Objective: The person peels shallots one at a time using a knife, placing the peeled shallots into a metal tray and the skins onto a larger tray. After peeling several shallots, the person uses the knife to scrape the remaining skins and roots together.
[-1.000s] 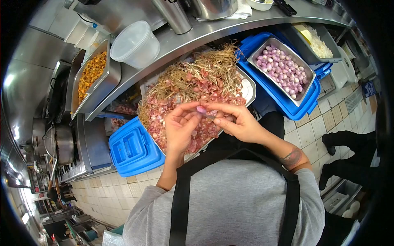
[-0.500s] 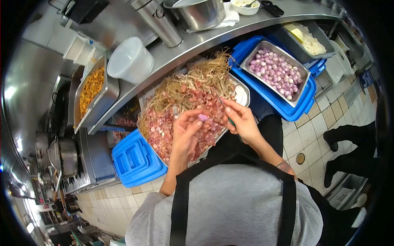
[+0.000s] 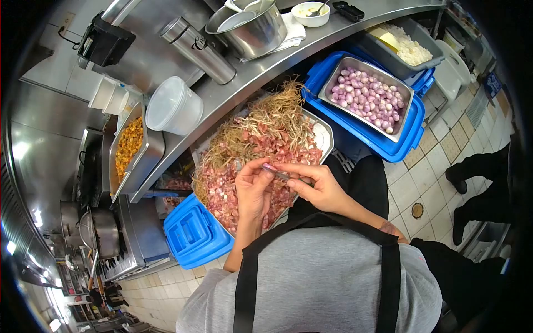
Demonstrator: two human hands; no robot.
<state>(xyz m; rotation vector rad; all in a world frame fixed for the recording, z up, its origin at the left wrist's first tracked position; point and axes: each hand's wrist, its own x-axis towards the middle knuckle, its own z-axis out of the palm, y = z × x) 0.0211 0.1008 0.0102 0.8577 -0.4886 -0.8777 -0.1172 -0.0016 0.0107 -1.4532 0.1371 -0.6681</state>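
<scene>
Between the fingertips of my left hand (image 3: 254, 187) is a small purple shallot (image 3: 268, 167). My right hand (image 3: 317, 186) grips a small knife (image 3: 284, 176), its blade against or very close to the shallot. Both hands are together above a large tray (image 3: 325, 136) on my lap side, heaped with unpeeled shallots and pinkish skins (image 3: 222, 183). Dry stringy roots (image 3: 244, 125) lie over the far part of the heap. To the right, peeled shallots (image 3: 369, 97) fill a steel pan (image 3: 409, 114) set on a blue lid (image 3: 408, 145).
A grey bin (image 3: 433, 60) holds white chopped food at the upper right. Another blue lid (image 3: 194, 230) sits lower left. Along the steel counter (image 3: 250, 77) stand a plastic tub (image 3: 176, 108), a flask (image 3: 202, 53) and a pot (image 3: 250, 36). A person's legs (image 3: 483, 177) are at right.
My right hand has moved left, bringing the knife to the shallot in my left hand. The whole view has shifted slightly.
</scene>
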